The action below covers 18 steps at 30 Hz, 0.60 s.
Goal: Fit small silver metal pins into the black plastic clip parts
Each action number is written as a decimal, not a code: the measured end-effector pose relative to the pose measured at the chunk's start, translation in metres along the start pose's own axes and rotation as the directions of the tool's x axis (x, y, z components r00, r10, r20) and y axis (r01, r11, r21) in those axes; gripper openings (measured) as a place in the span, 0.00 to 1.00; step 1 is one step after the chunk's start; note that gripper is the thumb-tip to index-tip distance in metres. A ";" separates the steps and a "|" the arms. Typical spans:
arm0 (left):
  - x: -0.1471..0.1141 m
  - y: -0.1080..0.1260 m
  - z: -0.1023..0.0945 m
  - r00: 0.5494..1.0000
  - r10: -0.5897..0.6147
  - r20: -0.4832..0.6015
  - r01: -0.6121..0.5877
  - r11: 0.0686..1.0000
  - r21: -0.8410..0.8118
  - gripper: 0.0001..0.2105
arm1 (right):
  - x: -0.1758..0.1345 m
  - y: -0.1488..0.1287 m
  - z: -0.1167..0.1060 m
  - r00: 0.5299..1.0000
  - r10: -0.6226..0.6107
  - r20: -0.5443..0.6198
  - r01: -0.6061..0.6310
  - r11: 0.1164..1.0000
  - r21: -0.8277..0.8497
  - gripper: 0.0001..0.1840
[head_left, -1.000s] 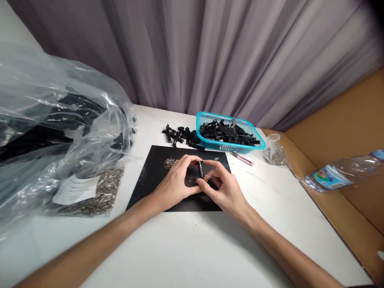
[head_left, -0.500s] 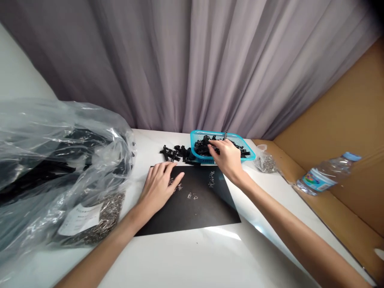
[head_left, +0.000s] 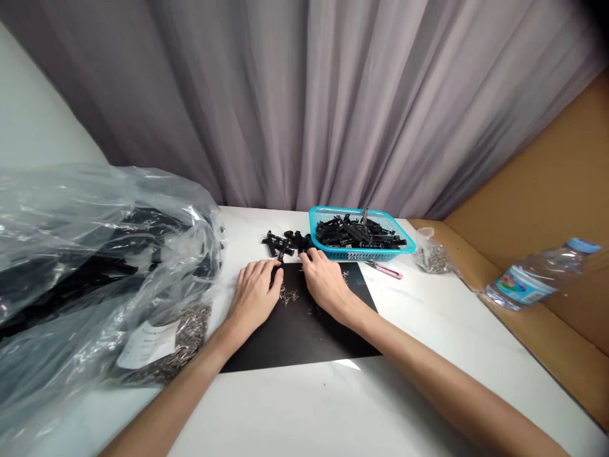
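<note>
My left hand rests on the left part of a black sheet, its fingers bent and the thumb a little apart from the index finger. I see nothing held in it. Just beyond its fingertips lies a loose heap of black plastic pieces. My right hand is at the far edge of the sheet, fingers curled down by the heap; whatever they grip is hidden. Between the hands, small shiny metal bits are scattered on the sheet. More metal bits lie partly behind the right hand.
Behind the right hand stands a blue basket full of black pieces, with a pink-handled tool before it. A small bag of metal bits and a bottle are right. Large plastic bags and a labelled metal-parts bag fill the left.
My right hand has come out of the basket, moving left and nearer, to the heap. My left thumb has drawn closer to the fingers. The view has shifted slightly left.
</note>
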<state>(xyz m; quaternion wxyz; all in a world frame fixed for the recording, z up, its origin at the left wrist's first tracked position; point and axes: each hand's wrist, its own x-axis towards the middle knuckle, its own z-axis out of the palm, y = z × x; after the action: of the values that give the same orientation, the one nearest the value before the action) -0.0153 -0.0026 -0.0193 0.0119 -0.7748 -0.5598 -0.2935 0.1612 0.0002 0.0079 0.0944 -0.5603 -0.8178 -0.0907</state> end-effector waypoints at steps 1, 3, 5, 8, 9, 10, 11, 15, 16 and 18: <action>0.000 -0.001 0.000 1.000 0.001 -0.001 -0.001 1.000 -0.004 0.14 | 0.001 0.001 0.002 0.999 0.036 0.008 -0.036 0.999 -0.010 0.19; 0.000 -0.001 0.001 1.000 0.003 -0.006 -0.003 1.000 -0.011 0.12 | 0.000 0.004 0.003 0.996 0.092 0.020 -0.091 0.996 -0.019 0.20; 0.001 -0.001 0.001 1.000 0.002 -0.016 -0.002 1.000 -0.018 0.10 | -0.004 0.008 0.003 0.993 0.113 0.031 -0.112 0.993 -0.027 0.20; 0.001 0.002 -0.001 0.999 -0.014 -0.044 0.013 1.000 -0.021 0.08 | -0.012 0.012 0.001 0.994 0.105 0.039 -0.104 0.994 -0.030 0.18; 0.002 0.003 -0.002 0.998 -0.021 -0.054 0.019 1.000 -0.021 0.08 | -0.015 0.014 0.002 0.994 0.100 0.039 -0.099 0.995 -0.028 0.17; 0.002 0.005 -0.004 0.998 -0.024 -0.065 0.023 0.999 -0.023 0.08 | -0.017 0.015 0.002 0.995 0.095 0.028 -0.094 0.995 -0.020 0.16; 0.002 0.007 -0.005 0.997 -0.021 -0.075 0.019 0.999 -0.030 0.08 | -0.020 0.016 0.003 0.996 0.085 0.007 -0.085 0.996 -0.001 0.16; -0.001 0.016 -0.008 0.993 0.082 -0.080 -0.090 0.991 -0.099 0.13 | -0.028 0.021 0.004 0.984 0.032 -0.173 -0.004 0.987 0.162 0.12; -0.002 0.018 -0.009 0.992 0.111 -0.064 -0.119 0.983 -0.137 0.14 | -0.031 0.022 0.003 0.977 0.021 -0.211 0.022 0.979 0.201 0.11; -0.004 0.023 -0.009 0.992 0.129 -0.008 -0.127 0.959 -0.252 0.16 | -0.036 0.022 -0.002 0.967 0.005 -0.256 0.065 0.963 0.263 0.10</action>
<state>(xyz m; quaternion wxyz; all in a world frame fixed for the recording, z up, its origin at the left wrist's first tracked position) -0.0001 -0.0179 -0.0070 -0.0699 -0.8058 -0.4667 -0.3577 0.1951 -0.0249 0.0018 0.2722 -0.5134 -0.8122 -0.0515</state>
